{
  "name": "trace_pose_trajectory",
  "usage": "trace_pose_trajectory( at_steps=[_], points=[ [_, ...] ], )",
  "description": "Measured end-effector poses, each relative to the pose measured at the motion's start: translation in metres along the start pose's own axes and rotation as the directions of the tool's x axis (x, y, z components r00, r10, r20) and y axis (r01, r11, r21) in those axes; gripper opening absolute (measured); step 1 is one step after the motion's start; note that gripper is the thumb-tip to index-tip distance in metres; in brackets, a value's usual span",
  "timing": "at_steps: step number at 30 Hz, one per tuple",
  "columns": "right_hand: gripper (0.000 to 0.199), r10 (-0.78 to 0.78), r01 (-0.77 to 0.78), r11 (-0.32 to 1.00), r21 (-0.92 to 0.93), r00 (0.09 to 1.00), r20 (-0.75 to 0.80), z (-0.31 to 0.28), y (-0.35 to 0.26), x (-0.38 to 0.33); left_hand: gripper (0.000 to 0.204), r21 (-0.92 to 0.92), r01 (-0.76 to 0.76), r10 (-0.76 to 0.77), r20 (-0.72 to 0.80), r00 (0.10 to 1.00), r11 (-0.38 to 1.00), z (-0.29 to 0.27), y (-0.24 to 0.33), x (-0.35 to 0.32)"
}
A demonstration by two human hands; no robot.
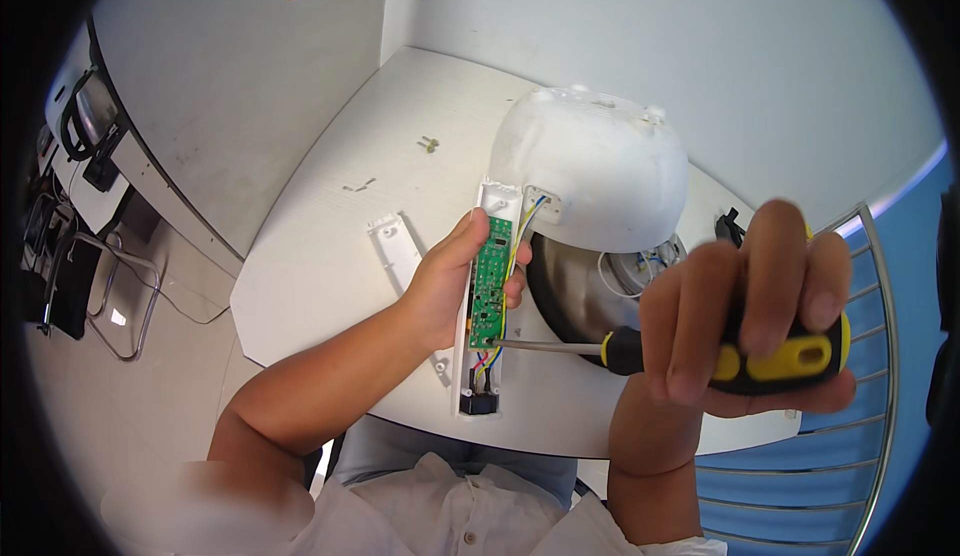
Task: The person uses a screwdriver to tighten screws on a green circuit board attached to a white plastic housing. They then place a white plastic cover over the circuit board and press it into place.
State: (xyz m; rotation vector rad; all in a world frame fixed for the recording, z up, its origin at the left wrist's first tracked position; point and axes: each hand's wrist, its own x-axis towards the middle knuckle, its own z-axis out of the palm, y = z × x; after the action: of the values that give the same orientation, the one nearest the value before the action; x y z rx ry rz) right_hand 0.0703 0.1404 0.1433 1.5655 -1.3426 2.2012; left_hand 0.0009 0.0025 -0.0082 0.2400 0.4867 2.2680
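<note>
Left hand (pixel 445 281) clasps the circuit board (pixel 490 281) housing near the table's (pixel 330 246) front edge; right hand (pixel 745 306) grips the screwdriver (pixel 700 351) — keep its tip square in the screw

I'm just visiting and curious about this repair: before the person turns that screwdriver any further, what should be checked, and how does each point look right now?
1. Left hand steadies the white housing: ok.
2. Right hand grips the screwdriver handle firmly: ok.
3. Tip seated in a screw on the green circuit board: cannot tell, too small.
4. Coloured wires away from the tip: ok.
5. Loose screws safely on the table: ok.
6. White lamp shell stable: cannot tell.
</note>
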Motion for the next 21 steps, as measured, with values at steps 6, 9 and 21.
trace_pose_trajectory(
  at_steps=[6,9,21],
  points=[
    [0.019,0.117,-0.115,0.988,0.103,0.993,-0.012,-0.001,-0.006,0.000,0.033,-0.010,0.005,-0.005,-0.042,0.999,1.000,0.001,0.000,-0.001],
    [0.018,0.089,-0.089,0.989,0.122,0.996,0.011,0.002,-0.003,0.000,0.046,0.021,0.030,-0.029,-0.031,0.999,0.999,0.001,0.000,-0.002],
    [0.033,0.057,-0.052,0.997,0.058,0.994,-0.091,-0.004,-0.002,0.001,0.031,-0.060,0.003,-0.006,-0.041,0.999,0.998,0.005,0.002,-0.002]
  ],
)
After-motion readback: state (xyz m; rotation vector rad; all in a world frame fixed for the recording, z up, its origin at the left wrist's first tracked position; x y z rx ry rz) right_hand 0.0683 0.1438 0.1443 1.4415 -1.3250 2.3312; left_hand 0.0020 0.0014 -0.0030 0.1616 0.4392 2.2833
